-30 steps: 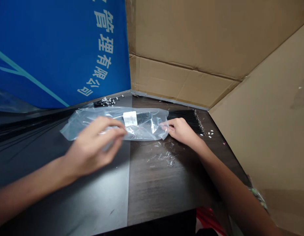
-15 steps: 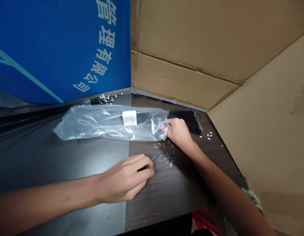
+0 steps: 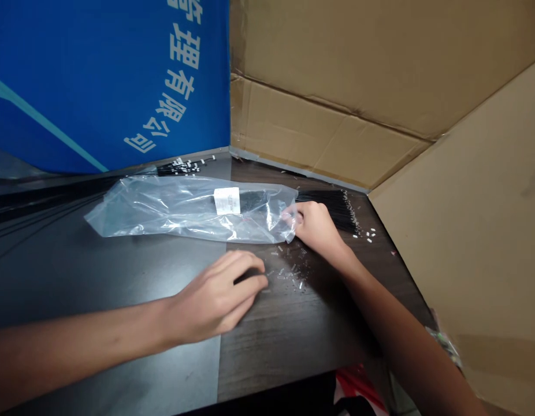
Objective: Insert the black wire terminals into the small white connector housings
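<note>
A long clear plastic bag (image 3: pixel 185 214) lies across the table, with a white label (image 3: pixel 227 200) on it. At its right end, my right hand (image 3: pixel 315 228) is closed, the fingertips pinching at the bag's mouth and seen through the film. Just below the bag, my left hand (image 3: pixel 224 292) is low over the table, fingers curled and tips close together. Whatever it may hold is too small to make out. Small clear tube-like pieces (image 3: pixel 296 268) lie scattered right beside its fingertips.
Thin black strands (image 3: pixel 330 205) fan out behind my right hand, with small white pieces (image 3: pixel 369 234) near their ends. Another black bundle (image 3: pixel 46 202) with white tips runs along the left back. A blue printed panel (image 3: pixel 98 75) and cardboard (image 3: pixel 337 69) wall the table's (image 3: pixel 267 346) rear.
My left hand has shifted slightly up and left, its thumb and forefinger a little farther apart from the others. My right hand stays at the bag's mouth. The view has tilted slightly.
</note>
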### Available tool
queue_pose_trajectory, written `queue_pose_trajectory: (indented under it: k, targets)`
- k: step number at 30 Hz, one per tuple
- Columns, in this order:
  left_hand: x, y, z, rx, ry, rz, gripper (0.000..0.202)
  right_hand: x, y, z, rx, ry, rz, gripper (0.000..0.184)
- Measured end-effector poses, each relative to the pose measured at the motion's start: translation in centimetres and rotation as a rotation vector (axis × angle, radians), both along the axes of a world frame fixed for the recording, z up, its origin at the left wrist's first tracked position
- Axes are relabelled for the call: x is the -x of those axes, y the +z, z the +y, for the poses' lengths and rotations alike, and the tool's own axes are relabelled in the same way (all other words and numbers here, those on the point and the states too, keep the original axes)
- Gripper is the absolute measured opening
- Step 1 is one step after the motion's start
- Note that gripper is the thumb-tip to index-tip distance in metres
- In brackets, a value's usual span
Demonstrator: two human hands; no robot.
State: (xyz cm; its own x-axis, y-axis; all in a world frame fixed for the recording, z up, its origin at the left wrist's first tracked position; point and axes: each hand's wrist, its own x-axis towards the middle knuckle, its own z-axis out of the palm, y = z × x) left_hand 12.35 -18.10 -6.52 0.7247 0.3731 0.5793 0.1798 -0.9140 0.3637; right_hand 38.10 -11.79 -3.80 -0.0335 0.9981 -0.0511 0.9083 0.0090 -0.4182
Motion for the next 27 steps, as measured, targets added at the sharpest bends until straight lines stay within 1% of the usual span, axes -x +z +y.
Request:
queue_pose_trajectory:
  k: [3,4,5,7,8,10,12,14,15,17,19,21,23,27]
  targets:
    - [0.5,0.2,2.1,-0.237,0.269,0.085,0.034,-0.7,1.1,-0.7,-0.010,-0.012,-0.034,0.027]
    - [0.7,0.2,3.0,-0.291,0.341,0.134,0.036,-1.0,1.6,-1.0,-0.017,-0.035,-0.053,0.027]
    - [1.0,0.1,3.9,-0.326,0.380,0.165,0.031,-1.4,2.1,-1.4,-0.018,-0.062,-0.073,0.026]
    - [1.4,0.1,5.4,-0.311,0.389,0.170,0.013,-2.2,3.3,-2.4,0.014,-0.109,-0.113,0.023]
    - [1.5,0.0,6.0,-0.286,0.379,0.145,0.011,-2.6,3.9,-2.9,0.053,-0.110,-0.127,0.022]
    - [1.6,-0.1,6.6,-0.246,0.366,0.077,0.011,-3.1,4.7,-3.8,0.158,-0.051,-0.133,0.024]
    - [1.5,-0.2,6.8,-0.238,0.373,0.010,0.007,-3.0,5.2,-4.5,0.238,0.066,-0.104,0.028]
    - [1.3,-0.3,6.7,-0.211,0.393,-0.041,0.005,-2.3,5.1,-5.0,0.264,0.161,-0.136,0.041]
    - [1.2,-0.4,6.7,-0.188,0.407,-0.061,0.005,-1.8,4.8,-5.1,0.269,0.183,-0.180,0.048]
    - [1.1,-0.5,6.6,-0.135,0.432,-0.087,0.005,-0.7,4.2,-5.1,0.288,0.186,-0.292,0.057]
    - [1.0,-0.6,6.7,-0.102,0.445,-0.101,0.006,0.4,3.5,-5.0,0.310,0.167,-0.363,0.061]
    - [1.0,-0.6,6.8,-0.088,0.445,-0.111,0.007,1.1,2.9,-4.7,0.312,0.153,-0.394,0.063]
    - [1.0,-0.6,6.8,-0.079,0.442,-0.112,0.008,1.4,2.5,-4.4,0.301,0.139,-0.417,0.062]
    - [1.0,-0.6,6.7,-0.081,0.411,-0.089,0.008,1.3,2.4,-4.0,0.245,0.143,-0.419,0.050]
